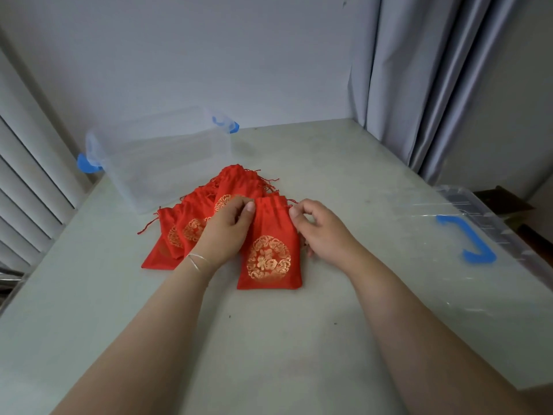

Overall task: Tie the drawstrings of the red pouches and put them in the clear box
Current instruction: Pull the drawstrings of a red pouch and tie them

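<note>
Both hands sit at the mouth of one red pouch lying flat at mid-table. Left hand, thin bracelet at the wrist, has fingers curled at the pouch's upper left corner; thumb and forefinger seem to pinch the gathered top or its string, though the contact itself is hidden behind the fingers. Right hand curls at the upper right corner, fingertips pinching the red drawstring where it leaves the hem.

Just left and behind: a fanned heap of more red pouches, overlapping, loose strings trailing off the pile. How many are in it is hard to count.

Clear box with blue latches stands behind the heap, near the table's far-left corner, close to the wall. Its inside is hard to read through the hazy plastic.

Clear lid with a blue handle lies well to the right, overhanging the table's right edge and cut off by the frame.

Bare table runs open from the pouch to the near edge, between the forearms. Grey curtain hangs at the far right corner; slatted shutters on the left.
</note>
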The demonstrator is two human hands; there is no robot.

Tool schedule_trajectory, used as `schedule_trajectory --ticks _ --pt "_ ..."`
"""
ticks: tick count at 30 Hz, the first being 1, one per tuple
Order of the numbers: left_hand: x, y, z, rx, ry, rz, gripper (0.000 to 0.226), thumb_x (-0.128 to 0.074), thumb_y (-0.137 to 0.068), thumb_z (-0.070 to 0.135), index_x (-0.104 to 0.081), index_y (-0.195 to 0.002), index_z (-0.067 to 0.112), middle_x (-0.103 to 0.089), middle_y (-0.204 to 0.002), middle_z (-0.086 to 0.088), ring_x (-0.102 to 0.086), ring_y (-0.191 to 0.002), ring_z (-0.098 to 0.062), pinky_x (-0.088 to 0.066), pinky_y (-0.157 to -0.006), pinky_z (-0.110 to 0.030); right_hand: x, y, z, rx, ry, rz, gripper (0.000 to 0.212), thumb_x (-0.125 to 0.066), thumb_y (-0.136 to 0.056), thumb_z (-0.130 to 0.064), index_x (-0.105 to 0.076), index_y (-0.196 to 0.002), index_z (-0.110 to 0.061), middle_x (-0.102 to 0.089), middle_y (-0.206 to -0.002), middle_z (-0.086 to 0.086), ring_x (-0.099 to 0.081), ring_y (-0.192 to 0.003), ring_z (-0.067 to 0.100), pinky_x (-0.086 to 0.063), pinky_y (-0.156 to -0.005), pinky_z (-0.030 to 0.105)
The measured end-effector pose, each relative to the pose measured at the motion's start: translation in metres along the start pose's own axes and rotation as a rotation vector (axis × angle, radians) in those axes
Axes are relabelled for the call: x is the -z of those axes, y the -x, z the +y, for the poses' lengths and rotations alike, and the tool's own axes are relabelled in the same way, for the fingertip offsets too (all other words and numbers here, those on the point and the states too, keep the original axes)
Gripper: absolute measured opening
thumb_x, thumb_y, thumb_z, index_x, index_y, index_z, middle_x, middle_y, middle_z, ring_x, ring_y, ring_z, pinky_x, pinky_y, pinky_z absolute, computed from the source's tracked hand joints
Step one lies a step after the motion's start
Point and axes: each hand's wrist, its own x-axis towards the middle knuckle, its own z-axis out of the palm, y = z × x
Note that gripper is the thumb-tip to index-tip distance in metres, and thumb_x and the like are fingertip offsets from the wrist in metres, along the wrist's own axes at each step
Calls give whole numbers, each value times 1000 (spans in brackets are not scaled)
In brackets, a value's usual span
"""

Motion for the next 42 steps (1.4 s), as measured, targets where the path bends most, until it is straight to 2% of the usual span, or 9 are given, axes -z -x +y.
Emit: schedule_trajectory --ticks 3,10,13,20,26,29,34,36,42 --pt "4 1 -4 50 -127 -6 38 -39 -100 36 -43 -66 20 -42 -58 7 -39 -53 -9 -30 -54 -28 6 -1 -1 19 -47 97 21 -51 -96 -32 -55 -78 -22 -57 -81 -3 -55 -51 5 -42 -39 20" --pt "17 3 -7 33 -150 -45 32 -48 -98 28 -61 -72 14 -55 -62 2 -45 -52 -6 -36 -54 -19 16 -4 0 1 -253 271 17 -64 -89 -22 -62 -75 -12 -68 -71 0 -62 -53 11 -48 -47 24" --pt "21 2 -7 112 60 46 31 -48 -98 25 -66 -77 11 -64 -65 3 -54 -50 2 -42 -51 -11 19 -4 -2 -6 -396 391 19 -63 -90 -20 -61 -74 -11 -70 -72 1 -66 -56 11 -50 -50 23" --pt "21 4 -1 370 539 10 34 -42 -100 28 -56 -77 8 -68 -59 0 -69 -60 -12 -55 -52 -20 21 -5 -6 18 -947 531 28 -38 -102 -29 -45 -85 -8 -71 -93 12 -72 -86 24 -58 -68 29" --pt "15 4 10 422 788 88 34 -39 -100 30 -52 -77 8 -68 -58 -1 -70 -61 -12 -57 -57 -21 24 -8 -7 -14 -1236 533 35 -37 -102 -31 -42 -74 -11 -43 -55 0 -51 -49 12 -56 -63 32" --pt "12 2 17 480 933 110 34 -40 -101 31 -51 -76 11 -67 -58 1 -70 -61 -11 -56 -56 -21 25 -12 -9 65 -1053 523 33 -38 -103 -27 -38 -72 -15 -34 -52 -4 -34 -44 9 -48 -55 27" --pt "11 5 14 501 1032 129 30 -41 -101 29 -54 -80 12 -69 -63 3 -70 -64 -9 -55 -56 -19 14 -7 -4 383 5 246 8 -62 -90 -25 -60 -83 -21 -62 -80 -6 -59 -74 5 -46 -73 17" --pt "12 7 14 378 980 106 30 -41 -99 31 -56 -81 11 -70 -67 3 -69 -69 -10 -57 -64 -20 11 -8 -1 364 128 170 13 -69 -83 -30 -69 -91 -20 -64 -89 -8 -60 -87 3 -42 -77 12" --pt "1 18 30 -4 686 40 31 -50 -88 36 -63 -85 8 -71 -81 0 -66 -82 -13 -53 -74 -26 1 -8 -1 325 163 166 6 -72 -81 -26 -71 -82 -20 -62 -76 2 -55 -72 12 -46 -69 35"
